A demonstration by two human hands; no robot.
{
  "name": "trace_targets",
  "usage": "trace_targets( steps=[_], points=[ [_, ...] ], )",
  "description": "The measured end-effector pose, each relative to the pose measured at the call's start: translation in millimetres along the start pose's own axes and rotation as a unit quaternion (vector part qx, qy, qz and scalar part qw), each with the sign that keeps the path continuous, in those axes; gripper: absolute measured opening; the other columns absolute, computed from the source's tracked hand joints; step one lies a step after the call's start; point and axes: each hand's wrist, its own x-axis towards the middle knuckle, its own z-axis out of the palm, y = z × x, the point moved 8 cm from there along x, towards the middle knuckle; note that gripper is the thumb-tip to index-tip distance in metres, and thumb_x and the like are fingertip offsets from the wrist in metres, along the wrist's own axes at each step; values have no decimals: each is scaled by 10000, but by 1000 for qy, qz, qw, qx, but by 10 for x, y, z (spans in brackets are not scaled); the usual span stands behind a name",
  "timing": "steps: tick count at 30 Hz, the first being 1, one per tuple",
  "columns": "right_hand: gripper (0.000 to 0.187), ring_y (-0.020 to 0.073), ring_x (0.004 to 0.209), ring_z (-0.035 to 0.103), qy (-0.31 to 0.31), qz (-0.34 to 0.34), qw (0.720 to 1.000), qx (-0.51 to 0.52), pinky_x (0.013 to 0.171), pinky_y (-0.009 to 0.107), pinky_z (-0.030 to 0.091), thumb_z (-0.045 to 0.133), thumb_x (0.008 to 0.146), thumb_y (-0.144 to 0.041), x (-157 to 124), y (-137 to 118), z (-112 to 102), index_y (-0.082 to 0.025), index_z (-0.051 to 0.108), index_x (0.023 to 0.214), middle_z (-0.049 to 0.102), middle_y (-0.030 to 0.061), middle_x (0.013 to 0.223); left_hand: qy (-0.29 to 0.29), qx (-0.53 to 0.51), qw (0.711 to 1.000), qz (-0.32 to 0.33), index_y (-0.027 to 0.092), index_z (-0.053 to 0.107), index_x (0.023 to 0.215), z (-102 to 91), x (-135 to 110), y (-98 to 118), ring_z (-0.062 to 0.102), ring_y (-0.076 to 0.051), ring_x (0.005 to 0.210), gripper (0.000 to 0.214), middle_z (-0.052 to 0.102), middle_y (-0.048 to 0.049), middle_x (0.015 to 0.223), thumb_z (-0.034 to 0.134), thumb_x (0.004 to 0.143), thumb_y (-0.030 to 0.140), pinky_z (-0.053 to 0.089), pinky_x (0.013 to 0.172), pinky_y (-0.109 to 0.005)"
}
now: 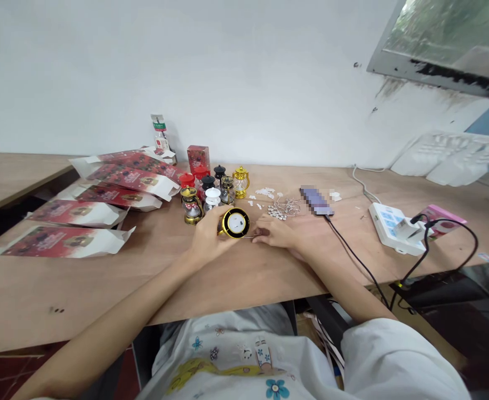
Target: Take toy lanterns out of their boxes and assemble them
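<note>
My left hand (209, 234) is closed around a small black-and-gold lantern (235, 223), tilted so that its round base with a white centre faces me. To the right of it, my right hand (273, 232) has its fingers pinched together at a thin wire (248, 238) beside the lantern. Just behind my hands stand several more little lanterns, among them a white one (213, 198), a gold one (240, 182) and a bronze-black one (191, 205). Beyond my right hand lie a pile of small silvery discs (277, 213) and some bent wire pieces (291, 206).
Flattened red printed boxes (115, 197) cover the left side of the table. A small red box (198, 158) and a bottle (160, 133) stand near the wall. On the right are a phone (316, 201) with a cable, a white power strip (388, 225) and a pink box (442, 218).
</note>
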Motion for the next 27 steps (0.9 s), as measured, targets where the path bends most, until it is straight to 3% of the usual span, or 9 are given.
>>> trace_targets(
  steps=[3, 6, 11, 17, 22, 25, 27],
  points=[
    [492, 243, 950, 521, 44, 26, 998, -46, 875, 422, 449, 664, 743, -516, 0, 19, -63, -158, 575, 1068, 575, 99, 995, -21, 4, 1000, -12, 179, 495, 1110, 40, 7, -12, 633, -218, 942, 413, 650, -83, 1042, 638, 752, 327, 506, 807, -318],
    [674, 278, 1045, 497, 31, 51, 996, -70, 921, 455, 432, 638, 744, -561, 4, 50, -9, -147, 471, 1249, 532, 132, 1104, -31, 15, 999, -21, 180, 498, 1100, 60, 15, -23, 627, -208, 909, 391, 647, -75, 1021, 629, 754, 306, 506, 787, -316],
    [466, 266, 978, 524, 12, 122, 988, -89, 893, 433, 453, 579, 818, -497, 54, 145, 111, -129, 570, 1103, 525, 111, 969, -45, 22, 999, -14, 172, 490, 1091, 86, 19, -29, 614, -213, 913, 369, 640, -84, 1015, 619, 768, 295, 506, 769, -320],
    [455, 255, 1069, 523, 155, 205, 966, -22, 942, 420, 445, 590, 818, -424, 92, 234, -11, -151, 514, 1173, 505, 117, 1089, -58, 16, 998, -16, 176, 480, 1100, 124, -4, -60, 611, -215, 919, 382, 637, -85, 1020, 627, 773, 310, 502, 783, -334],
    [445, 262, 1044, 536, 196, 197, 961, -12, 924, 437, 456, 616, 794, -435, 58, 242, -19, -165, 527, 1137, 519, 120, 1093, -66, -9, 997, -43, 184, 503, 1075, 121, 9, -58, 604, -210, 926, 431, 633, -77, 1010, 684, 736, 379, 491, 803, -335],
    [444, 242, 953, 564, 234, 199, 952, 6, 866, 418, 487, 625, 777, -478, 3, 276, -65, -167, 551, 1084, 551, 105, 1017, -54, -29, 995, -84, 175, 560, 978, 73, 52, -46, 581, -223, 918, 459, 625, -73, 949, 740, 656, 449, 476, 820, -353],
    [449, 224, 904, 574, 273, 199, 941, 25, 835, 399, 503, 638, 762, -495, -35, 299, -125, -172, 557, 1062, 569, 96, 984, -36, -68, 986, -150, 173, 579, 940, 47, 64, -114, 576, -214, 883, 434, 623, -61, 919, 739, 643, 447, 474, 802, -346]
  ],
)
